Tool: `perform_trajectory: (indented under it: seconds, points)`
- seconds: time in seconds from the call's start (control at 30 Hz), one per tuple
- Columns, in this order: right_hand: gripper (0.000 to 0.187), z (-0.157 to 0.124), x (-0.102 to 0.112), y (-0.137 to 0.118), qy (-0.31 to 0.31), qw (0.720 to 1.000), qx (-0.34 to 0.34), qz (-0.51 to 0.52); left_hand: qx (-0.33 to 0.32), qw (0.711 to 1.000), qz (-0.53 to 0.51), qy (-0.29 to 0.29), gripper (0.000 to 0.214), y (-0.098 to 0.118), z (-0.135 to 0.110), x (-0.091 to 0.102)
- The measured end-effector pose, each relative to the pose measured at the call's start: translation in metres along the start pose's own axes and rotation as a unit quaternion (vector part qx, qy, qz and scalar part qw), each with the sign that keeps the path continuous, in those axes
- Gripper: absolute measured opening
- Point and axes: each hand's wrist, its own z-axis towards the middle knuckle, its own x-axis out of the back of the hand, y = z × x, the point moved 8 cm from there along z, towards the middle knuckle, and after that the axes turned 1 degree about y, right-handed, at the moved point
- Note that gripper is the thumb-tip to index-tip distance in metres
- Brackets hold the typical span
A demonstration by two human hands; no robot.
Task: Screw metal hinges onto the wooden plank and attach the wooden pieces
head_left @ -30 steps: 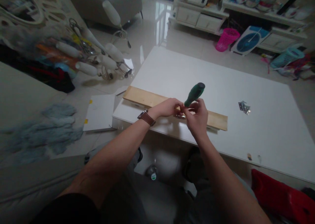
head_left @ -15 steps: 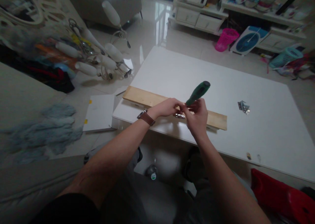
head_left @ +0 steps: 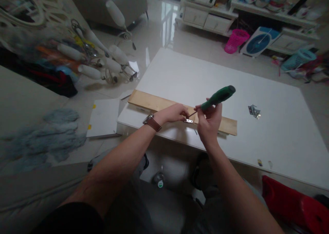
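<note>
In my right hand [head_left: 211, 120] is a green-handled screwdriver [head_left: 219, 96]. It is tilted, its handle up to the right and its thin shaft pointing down left. The tip comes close to the fingers of my left hand [head_left: 177, 112], which are pinched together at a small metal bracket [head_left: 189, 121]. What those fingers hold is hidden. The bracket is at the near edge of a long wooden board [head_left: 151, 101], and my left hand rests over the board's middle. A small thin piece, perhaps a screw [head_left: 195, 132], lies just in front of the bracket.
The board rests along the near side of a white tabletop [head_left: 257, 90]. Several metal brackets [head_left: 254, 112] are piled to the right. Two small bits lie near the front edge. A white panel [head_left: 102, 117] is at the left, and a red object [head_left: 290, 203] at the lower right.
My right hand has moved right with the screwdriver, which now leans lower to the right. Its shaft and more of the bracket have come into sight. My left hand has barely moved.
</note>
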Motion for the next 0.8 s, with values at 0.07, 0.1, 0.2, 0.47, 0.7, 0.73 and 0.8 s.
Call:
perform_trajectory:
  seconds: [0.07, 0.1, 0.2, 0.47, 0.7, 0.73, 0.8]
  points:
    - [0.036, 0.0008, 0.0031, -0.0015, 0.015, 1.0, 0.006, 0.013, 0.012, 1.0, 0.022, 0.013, 0.028, -0.0017, 0.0005, 0.0012]
    - [0.036, 0.0014, 0.0046, -0.0018, 0.022, 1.0, 0.008, 0.018, 0.018, 0.999, 0.031, 0.019, 0.029, -0.0026, 0.0007, 0.0017]
    - [0.034, 0.003, 0.0084, -0.0026, 0.04, 0.999, 0.015, 0.026, 0.03, 0.998, 0.054, 0.027, 0.026, -0.0046, 0.0012, 0.0012]
    - [0.026, 0.0046, 0.0112, -0.0077, 0.046, 0.999, 0.012, -0.006, 0.034, 0.995, 0.081, 0.052, 0.012, -0.0028, -0.0009, 0.0039]
    - [0.022, 0.0047, 0.0108, -0.0081, 0.044, 0.999, 0.01, -0.013, 0.024, 0.993, 0.105, 0.043, 0.018, 0.0012, 0.0, 0.0029]
    - [0.022, 0.0047, 0.0106, -0.0079, 0.044, 0.999, 0.009, -0.01, 0.029, 0.991, 0.119, 0.05, 0.016, 0.0014, 0.0003, 0.0033]
    - [0.023, 0.0047, 0.0101, -0.0075, 0.042, 0.999, 0.007, -0.005, 0.037, 0.987, 0.14, 0.064, 0.01, 0.0017, 0.0002, 0.0044]
